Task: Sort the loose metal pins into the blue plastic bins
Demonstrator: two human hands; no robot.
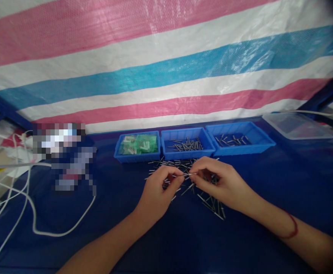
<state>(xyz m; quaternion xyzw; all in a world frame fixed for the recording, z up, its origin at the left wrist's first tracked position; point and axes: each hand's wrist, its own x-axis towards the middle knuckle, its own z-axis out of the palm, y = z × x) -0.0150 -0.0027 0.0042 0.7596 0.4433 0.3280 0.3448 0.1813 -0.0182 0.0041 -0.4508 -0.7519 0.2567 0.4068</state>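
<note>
My left hand and my right hand meet in the middle, thumb and forefinger pinched in each. Between their fingertips runs a thin metal pin, dark towards the left and brighter towards the right. It looks like a blind rivet; whether it is one piece or two I cannot tell. Beneath and around both hands lies a loose heap of similar metal pins, partly hidden by the fingers. Just behind the heap stands a blue bin with many such pins in it.
To its right, another blue bin holds fewer pins. The left blue bin contains green-and-clear packets. A clear plastic lid lies at the far right. White cables loop across the left; a striped sheet hangs behind.
</note>
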